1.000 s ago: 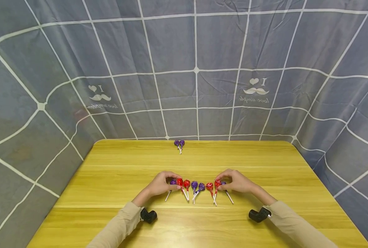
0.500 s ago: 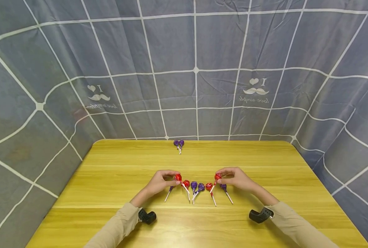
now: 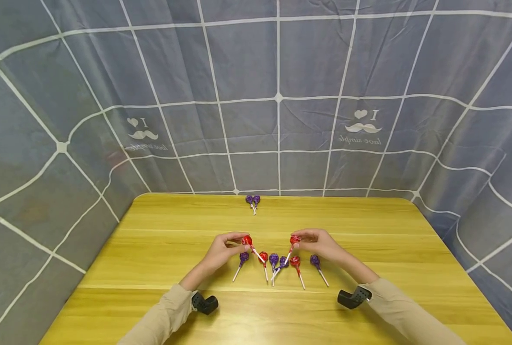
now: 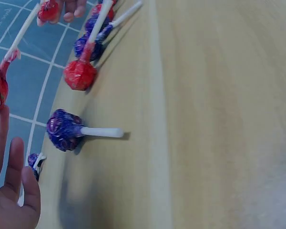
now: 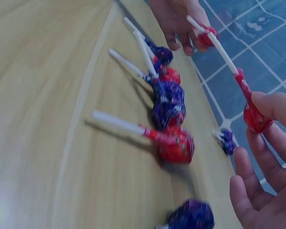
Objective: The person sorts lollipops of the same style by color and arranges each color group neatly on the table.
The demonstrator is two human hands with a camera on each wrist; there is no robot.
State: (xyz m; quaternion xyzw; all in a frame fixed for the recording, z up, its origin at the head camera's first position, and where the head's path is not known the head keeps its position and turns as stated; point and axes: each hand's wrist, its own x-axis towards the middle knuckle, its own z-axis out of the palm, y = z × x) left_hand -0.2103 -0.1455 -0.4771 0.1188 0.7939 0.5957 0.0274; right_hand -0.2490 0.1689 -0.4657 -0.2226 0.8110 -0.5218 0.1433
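Note:
A row of red and purple lollipops point(image 3: 274, 260) lies on the yellow wooden table point(image 3: 152, 249). My left hand point(image 3: 238, 239) pinches the head of a red lollipop point(image 3: 248, 240), lifted above the row's left end, stick slanting down to the right. My right hand point(image 3: 300, 237) pinches another red lollipop point(image 3: 295, 239) above the right part of the row. In the left wrist view, the held red lollipop point(image 4: 0, 93) is at my fingers point(image 4: 9, 186), over a purple lollipop point(image 4: 63, 130). In the right wrist view, my fingers point(image 5: 269, 107) pinch the red lollipop point(image 5: 254, 117) above a lying red one point(image 5: 177, 144).
Two purple lollipops point(image 3: 253, 200) lie together at the table's far edge, next to the grey grid-patterned cloth point(image 3: 277, 96) that surrounds the table. Wrist cameras point(image 3: 204, 303) sit on both beige sleeves. Bare wood stretches to the left, right and front of the row.
Both hands have each lifted a red lollipop out of the row and raised it slightly toward the far side. The remaining lollipops lie where they were.

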